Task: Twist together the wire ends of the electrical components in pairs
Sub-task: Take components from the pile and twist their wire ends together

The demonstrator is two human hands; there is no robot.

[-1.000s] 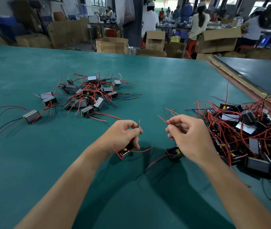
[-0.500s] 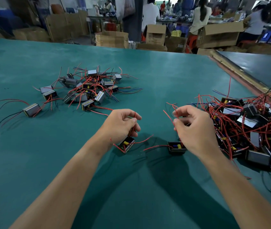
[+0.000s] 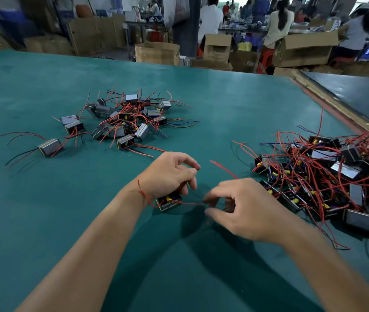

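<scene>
Left hand: component gripped on green table | right hand: its red wire pinched, blurred | far-left pile, right pile logged | markings unreadable

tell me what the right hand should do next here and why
Probably pinch the free end of the red wire. It runs from the component that the left hand seems to hold toward the right hand, whose blurred fingertips sit right at its end, grip unclear.
</scene>
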